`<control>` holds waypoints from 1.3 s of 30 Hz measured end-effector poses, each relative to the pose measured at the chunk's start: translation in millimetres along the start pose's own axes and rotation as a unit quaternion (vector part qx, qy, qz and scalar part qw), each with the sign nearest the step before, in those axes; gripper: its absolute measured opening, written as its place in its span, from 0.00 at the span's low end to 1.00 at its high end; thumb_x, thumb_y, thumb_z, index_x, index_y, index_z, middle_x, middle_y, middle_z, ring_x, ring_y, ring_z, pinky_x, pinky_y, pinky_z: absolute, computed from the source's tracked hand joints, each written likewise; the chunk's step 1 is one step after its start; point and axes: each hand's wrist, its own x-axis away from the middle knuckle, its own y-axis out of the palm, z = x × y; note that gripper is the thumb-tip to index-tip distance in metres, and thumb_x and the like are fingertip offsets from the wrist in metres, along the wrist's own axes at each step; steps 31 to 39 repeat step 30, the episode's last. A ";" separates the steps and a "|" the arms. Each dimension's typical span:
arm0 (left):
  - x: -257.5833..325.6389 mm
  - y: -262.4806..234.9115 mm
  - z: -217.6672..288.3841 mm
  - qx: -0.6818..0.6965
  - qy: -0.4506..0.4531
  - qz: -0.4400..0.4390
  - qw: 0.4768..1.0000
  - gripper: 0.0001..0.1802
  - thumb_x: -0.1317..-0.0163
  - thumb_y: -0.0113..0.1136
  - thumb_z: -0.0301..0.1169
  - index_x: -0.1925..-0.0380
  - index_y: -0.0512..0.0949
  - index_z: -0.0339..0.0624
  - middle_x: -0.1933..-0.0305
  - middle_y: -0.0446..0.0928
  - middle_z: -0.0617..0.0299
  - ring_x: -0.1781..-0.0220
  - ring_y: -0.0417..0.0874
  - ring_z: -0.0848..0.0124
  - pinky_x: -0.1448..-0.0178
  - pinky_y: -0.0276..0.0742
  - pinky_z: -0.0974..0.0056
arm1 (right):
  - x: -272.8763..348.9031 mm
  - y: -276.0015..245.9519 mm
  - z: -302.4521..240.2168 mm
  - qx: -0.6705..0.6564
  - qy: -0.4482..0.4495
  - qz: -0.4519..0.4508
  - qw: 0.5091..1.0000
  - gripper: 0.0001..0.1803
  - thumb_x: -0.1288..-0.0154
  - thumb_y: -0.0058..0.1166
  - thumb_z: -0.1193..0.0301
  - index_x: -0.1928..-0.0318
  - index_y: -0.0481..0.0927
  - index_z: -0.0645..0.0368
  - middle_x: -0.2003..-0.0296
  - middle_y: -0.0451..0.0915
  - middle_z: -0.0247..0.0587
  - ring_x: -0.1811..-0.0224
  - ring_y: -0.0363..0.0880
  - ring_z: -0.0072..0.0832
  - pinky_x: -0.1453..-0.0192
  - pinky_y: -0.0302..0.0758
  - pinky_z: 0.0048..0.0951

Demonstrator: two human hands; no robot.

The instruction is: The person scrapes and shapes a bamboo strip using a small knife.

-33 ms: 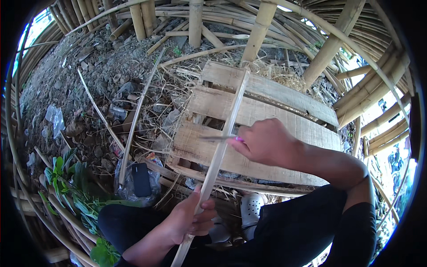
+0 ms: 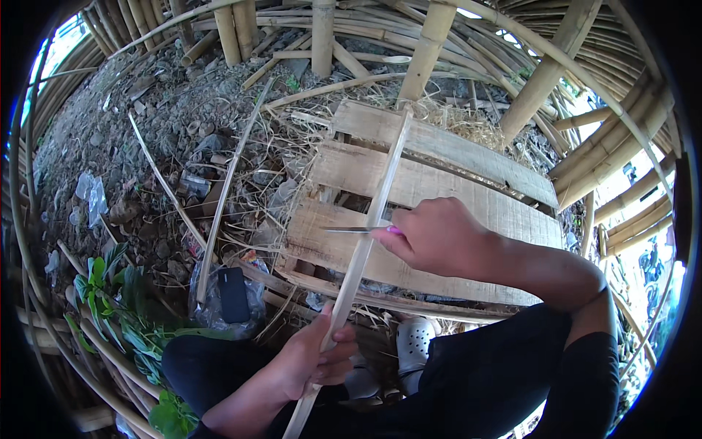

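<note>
A long pale bamboo strip [image 2: 360, 267] runs slantwise from my lap up across a low slatted wooden platform [image 2: 439, 249]. My left hand [image 2: 318, 358] is closed around its lower part, above my knees. In my right hand [image 2: 439, 234] is a knife [image 2: 344, 230] with a pinkish-purple handle, mostly covered by my fingers. The blade points left and lies across the middle of the strip, seemingly touching it. The strip's far end reaches the platform's back board.
Left of the platform, a dark phone [image 2: 233, 295] lies on clear plastic, beside more bamboo strips [image 2: 232, 172] on stony, littered ground. Green leaves [image 2: 110, 293] stand at lower left. Upright bamboo posts [image 2: 426, 51] rise behind the platform. A pale perforated clog [image 2: 414, 344] shows below its front edge.
The knife blade, blurred before, shows sharply now and sits very slightly further left. Both hands and the bamboo strip have hardly moved.
</note>
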 end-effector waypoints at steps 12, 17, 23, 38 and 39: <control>-16.6 -6.6 -0.2 -0.075 0.061 0.012 0.995 0.23 0.25 0.29 0.54 0.65 0.65 0.49 0.85 0.55 0.72 0.89 0.52 0.81 0.86 0.46 0.74 | 12.9 -2.8 -12.9 -0.229 -0.075 -0.061 0.969 0.24 0.28 0.42 0.57 0.73 0.80 0.61 0.82 0.77 0.51 0.78 0.79 0.47 0.69 0.75 0.45; -19.6 -13.2 -2.7 -0.049 0.024 -0.012 0.998 0.23 0.26 0.29 0.55 0.69 0.64 0.52 0.86 0.52 0.74 0.90 0.49 0.82 0.87 0.43 0.74 | 16.4 19.6 -38.8 -0.140 -0.046 0.005 0.989 0.28 0.29 0.38 0.57 0.83 0.78 0.57 0.89 0.73 0.47 0.86 0.74 0.46 0.77 0.74 0.44; -21.1 -17.9 -8.0 0.061 0.005 -0.070 0.996 0.24 0.25 0.30 0.55 0.74 0.62 0.54 0.87 0.50 0.75 0.91 0.46 0.82 0.89 0.41 0.74 | 12.4 23.0 -42.1 -0.100 -0.080 0.057 0.990 0.25 0.31 0.38 0.62 0.83 0.76 0.56 0.89 0.72 0.45 0.88 0.72 0.46 0.77 0.73 0.45; -25.8 -22.6 -12.0 0.160 -0.020 -0.122 0.979 0.24 0.26 0.32 0.55 0.74 0.62 0.52 0.88 0.50 0.74 0.93 0.43 0.83 0.92 0.37 0.73 | -6.6 32.7 -22.6 -0.047 0.016 0.070 0.996 0.24 0.34 0.43 0.57 0.83 0.78 0.53 0.89 0.73 0.48 0.86 0.74 0.47 0.74 0.76 0.49; -25.8 -22.6 -12.0 0.160 -0.020 -0.122 0.979 0.24 0.26 0.32 0.55 0.74 0.62 0.52 0.88 0.50 0.74 0.93 0.43 0.83 0.92 0.37 0.73 | -6.6 32.7 -22.6 -0.047 0.016 0.070 0.996 0.24 0.34 0.43 0.57 0.83 0.78 0.53 0.89 0.73 0.48 0.86 0.74 0.47 0.74 0.76 0.49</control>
